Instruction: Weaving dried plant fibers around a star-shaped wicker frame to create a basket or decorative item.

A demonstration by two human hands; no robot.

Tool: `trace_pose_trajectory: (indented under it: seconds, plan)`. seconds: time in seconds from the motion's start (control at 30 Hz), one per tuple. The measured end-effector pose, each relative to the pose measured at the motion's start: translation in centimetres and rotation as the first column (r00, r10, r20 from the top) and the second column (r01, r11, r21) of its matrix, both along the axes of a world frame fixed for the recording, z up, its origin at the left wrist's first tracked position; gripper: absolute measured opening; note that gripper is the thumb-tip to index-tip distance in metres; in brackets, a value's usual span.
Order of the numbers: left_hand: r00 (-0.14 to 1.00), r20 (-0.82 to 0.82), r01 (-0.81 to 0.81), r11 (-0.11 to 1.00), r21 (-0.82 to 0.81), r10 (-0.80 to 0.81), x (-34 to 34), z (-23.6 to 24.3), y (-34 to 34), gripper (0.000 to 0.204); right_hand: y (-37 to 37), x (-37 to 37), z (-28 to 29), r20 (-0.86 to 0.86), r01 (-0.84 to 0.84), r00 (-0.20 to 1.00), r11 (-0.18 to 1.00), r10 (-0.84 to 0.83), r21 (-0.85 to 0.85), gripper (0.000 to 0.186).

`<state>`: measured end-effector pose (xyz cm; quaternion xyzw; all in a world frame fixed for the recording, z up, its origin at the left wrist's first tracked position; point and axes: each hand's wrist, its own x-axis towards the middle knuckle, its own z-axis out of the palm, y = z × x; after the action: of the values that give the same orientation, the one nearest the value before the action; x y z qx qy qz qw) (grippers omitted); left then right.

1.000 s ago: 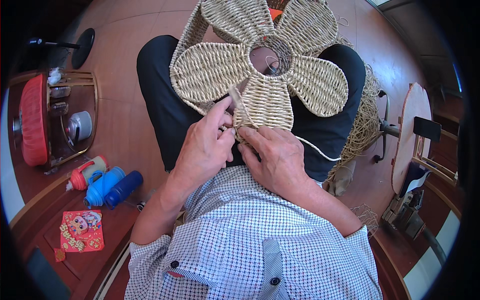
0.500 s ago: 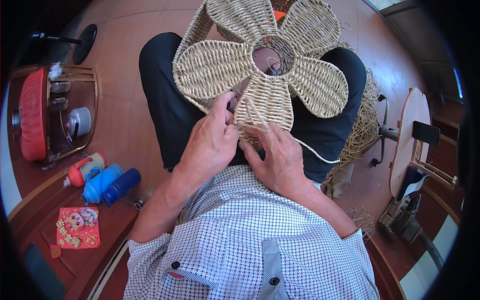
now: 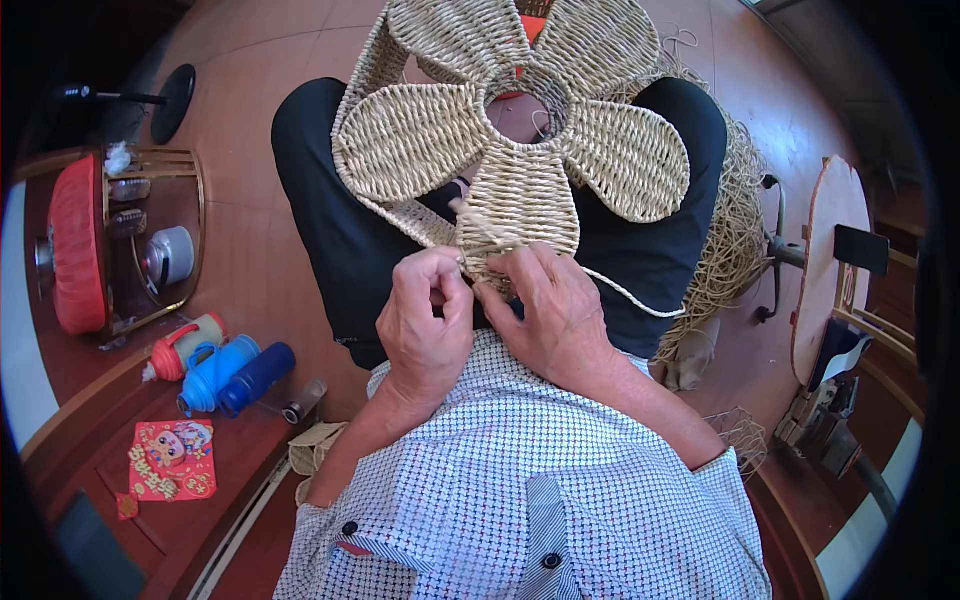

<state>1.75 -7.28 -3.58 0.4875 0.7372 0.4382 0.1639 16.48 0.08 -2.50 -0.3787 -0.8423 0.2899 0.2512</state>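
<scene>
A flower-shaped woven straw basket [image 3: 522,195] rests across my lap, its petals spread round an open ring in the middle. At the lower left corner of the nearest petal, my left hand [image 3: 430,315] is closed in a pinch; whatever lies between its fingertips is too small to make out. My right hand [image 3: 555,305] grips that petal's bottom edge, fingers on top and thumb below. A pale twisted cord [image 3: 635,300] trails from beside my right hand over my right thigh. Just above my hands, a short loose strand is blurred against the petal.
A big heap of straw cord [image 3: 735,220] lies on the floor at right, by a wheeled stand and a round-edged wooden board [image 3: 832,265]. At left are a blue bottle [image 3: 255,380], other flasks, a red card [image 3: 172,460] and a rack with a red cover [image 3: 80,245].
My left hand has drawn down and back from the gap beside the petal, its fingers now pinched at the corner. The basket has shifted slightly left in view; my right hand keeps its grip.
</scene>
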Motion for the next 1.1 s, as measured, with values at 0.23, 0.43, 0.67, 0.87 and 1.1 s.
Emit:
trace_pose_trajectory:
  seconds: [0.23,0.43,0.67,0.87,1.1]
  plan:
    - [0.586,0.804,-0.082,0.994,-0.068,0.103,-0.2,2.5,0.8,0.012,-0.1,0.3,-0.3,-0.046,0.009,0.999,1.0,-0.01,-0.027,0.021]
    - [0.966,-0.126,0.203,0.967,-0.157,-0.224,-1.6,2.0,0.9,0.032,-0.2,0.2,-0.4,-0.067,0.002,0.998,0.999,-0.004,-0.034,0.017]
    - [0.355,0.922,0.001,0.986,-0.169,0.157,-2.4,4.8,1.5,0.019,-0.6,0.6,-0.3,-0.141,-0.03,0.989,0.999,0.036,0.044,0.016]
    - [0.315,0.948,-0.027,0.999,-0.033,0.04,-6.9,7.1,0.5,0.019,-1.4,0.4,-0.1,-0.08,-0.125,0.988,0.989,0.131,0.074,0.026]
    - [0.338,0.935,-0.171,0.984,-0.051,0.107,-15.0,5.8,-2.3,0.023,-1.1,-1.4,0.8,0.022,-0.138,0.99,0.983,0.136,0.124,0.053]
